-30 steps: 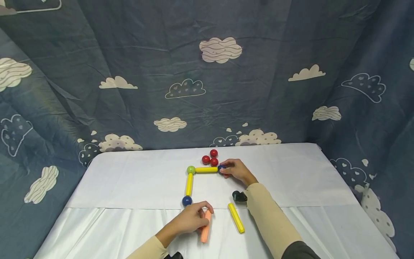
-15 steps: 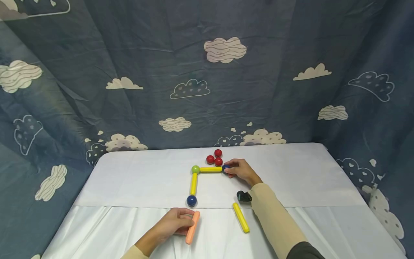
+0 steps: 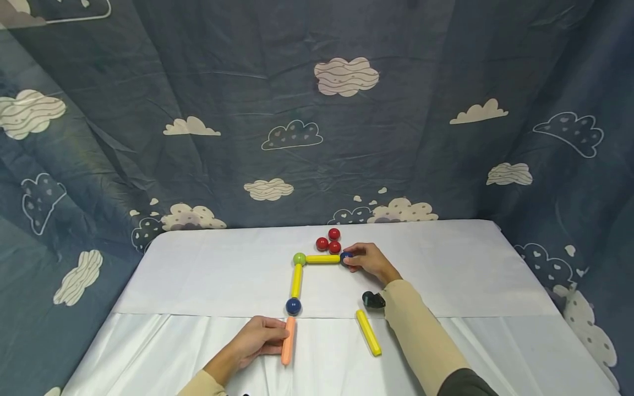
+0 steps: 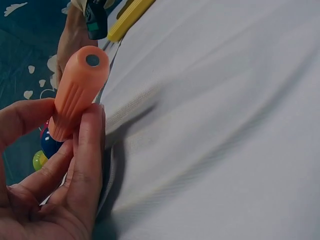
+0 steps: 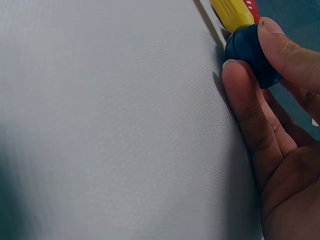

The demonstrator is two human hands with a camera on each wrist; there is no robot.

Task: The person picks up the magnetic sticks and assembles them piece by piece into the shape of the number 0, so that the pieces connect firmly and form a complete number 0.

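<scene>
While the fingers of the left hand pinch a ribbed orange plastic rod, its far end stands at a glossy dark-blue ball, whether touching I cannot tell. The step seems to be joining the two, so the rod is best brought end-on to the ball's middle, fingertips clear of the meeting end. The fingers of the right hand pinch a second dark-blue ball at the end of a yellow plastic rod; a light, steady hold there should guard the corner at the lime-green ball. From that corner a second yellow plastic rod runs to the first blue ball, and its line is a good guide for the orange one. Three shiny red balls sit just beyond, and a loose yellow plastic rod lies apart on the white-clothed surface.
</scene>
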